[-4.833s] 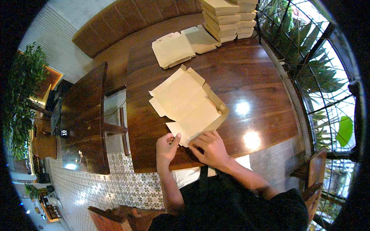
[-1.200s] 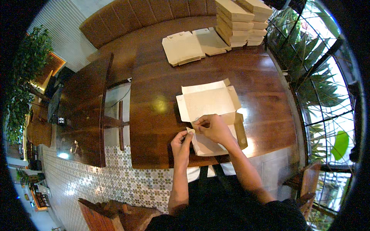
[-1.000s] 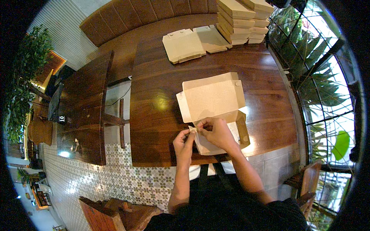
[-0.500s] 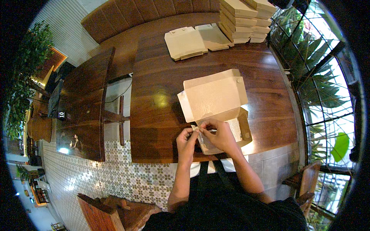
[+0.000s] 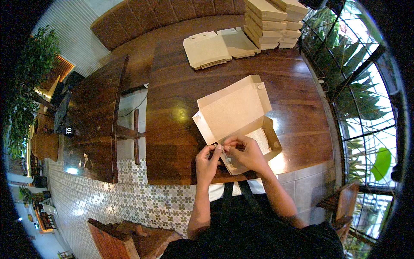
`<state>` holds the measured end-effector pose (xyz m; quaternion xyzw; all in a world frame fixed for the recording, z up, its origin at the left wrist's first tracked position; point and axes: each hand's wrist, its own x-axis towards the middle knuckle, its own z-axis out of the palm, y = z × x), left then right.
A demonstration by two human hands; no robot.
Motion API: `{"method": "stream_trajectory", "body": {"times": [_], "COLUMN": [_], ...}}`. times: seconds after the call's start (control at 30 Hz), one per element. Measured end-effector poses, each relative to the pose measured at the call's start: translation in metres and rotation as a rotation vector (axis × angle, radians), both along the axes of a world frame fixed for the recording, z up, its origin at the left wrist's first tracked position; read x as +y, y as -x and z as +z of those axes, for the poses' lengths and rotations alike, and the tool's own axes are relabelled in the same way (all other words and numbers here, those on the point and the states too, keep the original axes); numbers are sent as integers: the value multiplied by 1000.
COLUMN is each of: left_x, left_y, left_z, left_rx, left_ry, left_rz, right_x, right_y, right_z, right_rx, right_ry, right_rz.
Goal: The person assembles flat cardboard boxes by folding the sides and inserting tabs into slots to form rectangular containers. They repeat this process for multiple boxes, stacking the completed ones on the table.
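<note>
A brown cardboard box (image 5: 233, 105) lies in front of me near the table's front edge, its lid raised and tilted back and its tray part toward me. My left hand (image 5: 208, 162) pinches the box's near left corner, thumb and fingers closed on the cardboard there. Right beside it, my right hand (image 5: 245, 152) reaches across the tray part, with its fingertips closed on the same corner. The fingertips of both hands almost meet. Exactly which flap lies between them is partly hidden.
On the far part of the wooden table (image 5: 172, 99) lie flat, unfolded cardboard blanks (image 5: 208, 51). Folded boxes stand stacked (image 5: 271, 26) at the back right. A second table (image 5: 92, 121) is to the left, and a wooden chair (image 5: 129, 237) stands at lower left. A barred window (image 5: 366, 95) lines the right.
The box has turned slightly anticlockwise, its lid shifting a little to the left. Both hands have stayed at the same corner, still pinching it.
</note>
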<state>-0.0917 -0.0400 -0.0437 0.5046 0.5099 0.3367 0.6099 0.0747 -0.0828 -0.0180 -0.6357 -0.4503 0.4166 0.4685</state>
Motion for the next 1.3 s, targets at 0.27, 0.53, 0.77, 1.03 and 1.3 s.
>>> {"method": "stream_trajectory", "body": {"times": [0.27, 0.53, 0.77, 1.03, 1.3], "left_x": [0, -5, 0, 12, 19], "left_y": [0, -6, 5, 19, 25], "left_z": [0, 16, 26, 38, 25], "left_rx": [242, 332, 471, 567, 563], "left_ry": [-346, -394, -447, -413, -618], "left_rz": [-25, -27, 44, 28, 2], "right_x": [4, 4, -13, -48, -48], "right_y": [-4, 5, 1, -41, -86], "right_z": [-8, -23, 3, 40, 4], "right_rx": [58, -31, -104, -285, -112], "right_ry": [226, 103, 135, -34, 104], "right_rz": [140, 51, 27, -280, -372]}}
